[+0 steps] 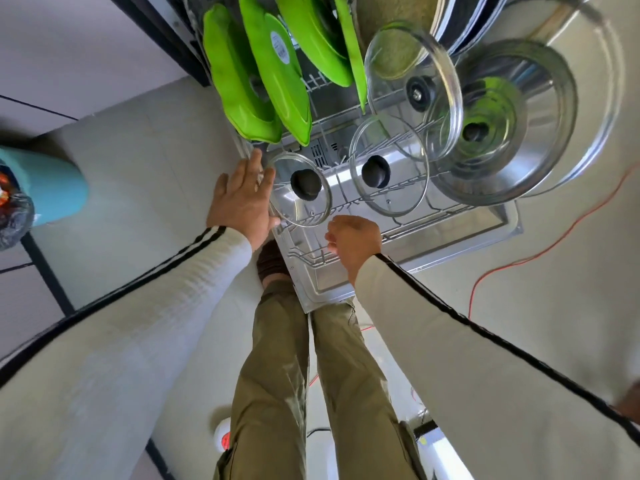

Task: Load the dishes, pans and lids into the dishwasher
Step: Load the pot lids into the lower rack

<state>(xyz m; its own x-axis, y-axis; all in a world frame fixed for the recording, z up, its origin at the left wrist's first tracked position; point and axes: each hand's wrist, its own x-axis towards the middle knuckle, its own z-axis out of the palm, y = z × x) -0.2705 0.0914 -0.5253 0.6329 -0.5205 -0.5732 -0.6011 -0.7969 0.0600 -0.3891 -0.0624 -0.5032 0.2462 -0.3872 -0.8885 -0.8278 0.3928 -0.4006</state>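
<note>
**Small lid being seated in the front row of the rack**

Nearest the person's olive-trousered legs lies the open stainless dishwasher door (329, 282), with the grey wire lower rack (311, 255) drawn out over it. The right hand (353, 240) hovers at the rack's front edge with its back to the camera. Its fingers are curled under and hidden, so I cannot tell whether it grips anything.

Just beyond, the left hand (242, 195) is flat with straight fingers, its fingertips and palm edge against the rim of a small round glass lid with a black knob (301, 209). The lid stands tilted in the rack's front left corner. Beside it, apart, a second glass lid with a black knob (388, 188) leans between tines.

Farther back are a larger clear glass lid (412, 88) and a wide steel-rimmed lid (540, 140). Bright green plastic plates (273, 81) stand on edge to the left, and dark pans (478, 19) sit at the rear.

The step in hand looks like settling the small lid. Next, the left hand probably needs to steady it until the tines hold it, then let go gently so it does not topple.
</note>
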